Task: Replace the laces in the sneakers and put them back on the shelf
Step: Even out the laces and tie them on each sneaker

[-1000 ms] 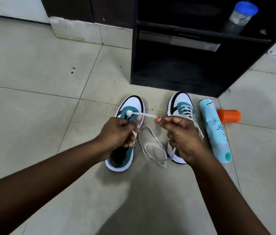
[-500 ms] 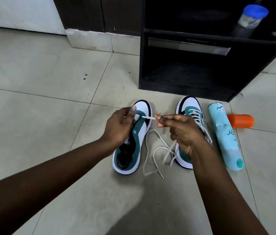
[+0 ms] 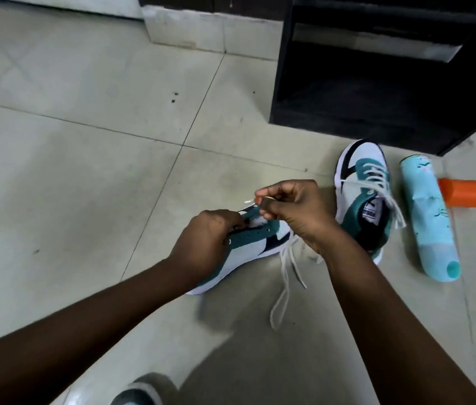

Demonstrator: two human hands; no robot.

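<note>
A light-blue spray can lies beside an orange cap.

Pale tiled floor under 2 sneakers, loose lace, spray can, orange cap, dark shelf.

The left hand covers the heel and part of the eyelets of the unlaced sneaker. The right hand hides the toe. The shelf unit is cropped at the top edge. A blurred grey-white shape sits unidentifiable at the bottom edge.

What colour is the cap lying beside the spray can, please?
Orange cap, clearest in the head view.
</note>
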